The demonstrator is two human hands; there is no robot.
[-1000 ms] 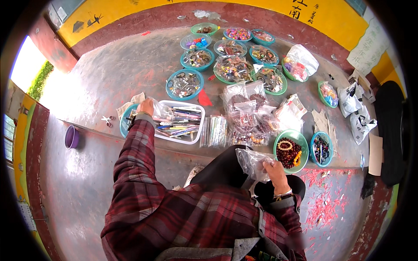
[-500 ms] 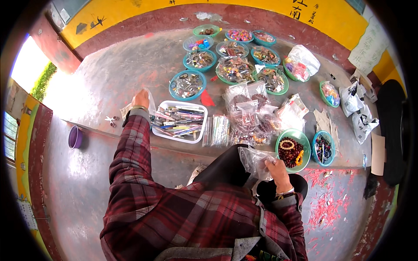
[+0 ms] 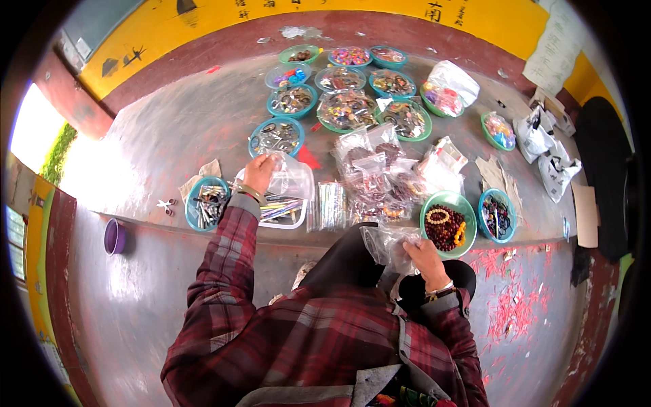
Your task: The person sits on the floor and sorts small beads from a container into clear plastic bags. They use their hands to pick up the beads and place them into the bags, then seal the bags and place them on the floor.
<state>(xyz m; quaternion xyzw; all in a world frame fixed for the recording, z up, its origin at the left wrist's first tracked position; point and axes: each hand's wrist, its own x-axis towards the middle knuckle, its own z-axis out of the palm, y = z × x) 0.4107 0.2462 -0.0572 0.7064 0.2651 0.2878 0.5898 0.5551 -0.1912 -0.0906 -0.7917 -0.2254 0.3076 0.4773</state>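
My left hand (image 3: 258,172) is closed on the edge of a clear plastic bag (image 3: 290,178), held over a white tray (image 3: 308,193) of pens. Close to my lap, my right hand (image 3: 427,260) pinches another clear plastic bag (image 3: 386,245). Just beyond it stands a pale green bowl (image 3: 424,220) of dark red and yellow bead bracelets. A blue bowl (image 3: 189,211) holding pens sits beside my left forearm. Bagged pens (image 3: 331,205) lie right of the tray, and bagged bead bracelets (image 3: 380,180) are piled next to them.
Several blue and green bowls of bagged trinkets, such as this blue one (image 3: 298,139), stand farther back. Scissors (image 3: 167,206) lie at the left, near a purple bucket (image 3: 116,237) by the ledge. White plastic bags (image 3: 557,173) and a blue bowl of dark items (image 3: 513,229) are on the right.
My left hand has moved right, carrying its bag from beside the tray to above it. The blue bowl of pens at the left now shows. My right hand keeps its bag.
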